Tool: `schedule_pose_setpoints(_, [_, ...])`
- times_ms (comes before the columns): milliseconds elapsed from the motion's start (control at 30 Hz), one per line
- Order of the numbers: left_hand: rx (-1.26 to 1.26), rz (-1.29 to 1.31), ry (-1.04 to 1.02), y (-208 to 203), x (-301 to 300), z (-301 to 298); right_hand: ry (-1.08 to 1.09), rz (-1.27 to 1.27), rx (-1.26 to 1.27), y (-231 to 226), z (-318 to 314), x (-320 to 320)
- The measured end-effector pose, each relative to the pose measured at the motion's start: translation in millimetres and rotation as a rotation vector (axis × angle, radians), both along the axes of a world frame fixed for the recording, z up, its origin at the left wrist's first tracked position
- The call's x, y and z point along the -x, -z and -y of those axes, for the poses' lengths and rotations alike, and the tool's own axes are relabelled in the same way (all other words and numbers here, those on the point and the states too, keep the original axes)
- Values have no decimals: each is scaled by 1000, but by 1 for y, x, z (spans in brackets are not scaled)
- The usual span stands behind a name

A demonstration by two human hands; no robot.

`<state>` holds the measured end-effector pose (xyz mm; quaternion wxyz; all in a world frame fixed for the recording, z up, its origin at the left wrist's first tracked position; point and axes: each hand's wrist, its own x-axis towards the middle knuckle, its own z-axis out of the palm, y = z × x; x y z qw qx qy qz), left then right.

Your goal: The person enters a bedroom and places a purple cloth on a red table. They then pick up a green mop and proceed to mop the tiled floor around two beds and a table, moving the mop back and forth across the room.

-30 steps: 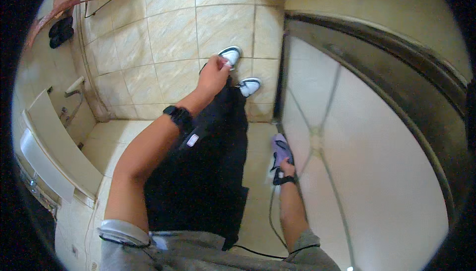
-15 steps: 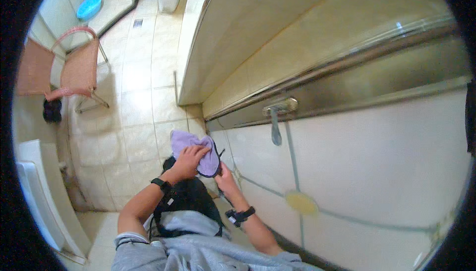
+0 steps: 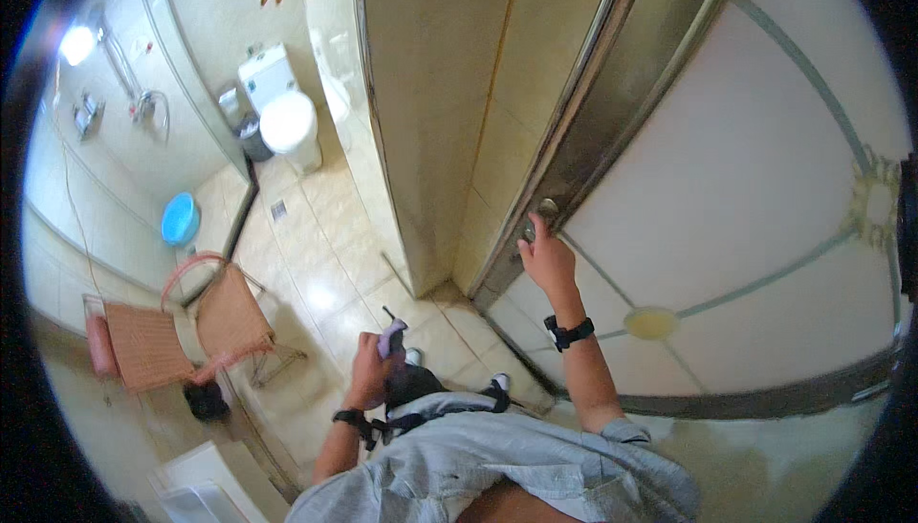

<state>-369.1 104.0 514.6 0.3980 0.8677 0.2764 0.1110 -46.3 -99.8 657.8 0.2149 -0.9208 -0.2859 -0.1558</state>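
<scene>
The purple cloth looks soft and matt from where I stand, much like the grey shirt, while the door handle has a metal sheen beside the smooth, milky door panel. The floor tiles are glossy enough to throw back the light; the toilet gleams like ceramic, the blue basin looks plastic, and the chair has a rough, woven seat and back.

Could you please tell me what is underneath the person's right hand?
Under the right hand is the door, with a metal handle fitting at its edge. One rounded end of the fitting shows past the hand; the hand covers the rest.
</scene>
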Motion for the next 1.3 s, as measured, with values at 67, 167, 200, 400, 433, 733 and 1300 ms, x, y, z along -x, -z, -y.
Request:
schedule_pose_setpoints(67, [-48, 49, -9, 2, 20, -24, 109, 125, 126, 14, -18, 32])
schedule_pose_setpoints(167, [171, 73, 25, 0, 15, -103, 119, 146, -9, 1, -60, 37])
schedule_pose_setpoints(200, [270, 112, 95, 17, 18, -118, 138, 97, -15, 4, -60, 48])
schedule_pose_setpoints(400, [332, 504, 538, -85, -79, -124, 263, 134, -110, 6, -60, 84])
schedule_pose_setpoints(433, [389, 467, 576, -102, -85, -126, 255, 131, -99, 8, -67, 99])
schedule_pose_setpoints(733, [609, 638, 806, -292, -145, -28, 165, 76, -11, 0, -60, 226])
schedule_pose_setpoints(1300, [307, 936, 1271, -273, -21, 30, 456, 51, 157, 30, -23, 408])
